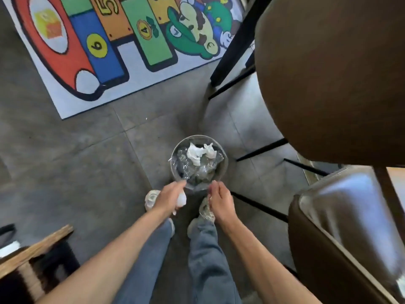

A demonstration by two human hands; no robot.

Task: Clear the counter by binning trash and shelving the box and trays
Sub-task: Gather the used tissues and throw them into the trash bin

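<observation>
While hovering just near of the bin [199, 163]: left hand [169, 197] clutching a white wad [182, 199], right hand [221, 201] with fingers loosely curled, holding nothing visible.

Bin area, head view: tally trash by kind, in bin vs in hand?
White paper wads in the bin: 2
Clear plastic wrap in the bin: 1 crumpled mass; piece count unclear
White wad in the left hand: 1
Right hand: 0 visible
Total: 4
</observation>
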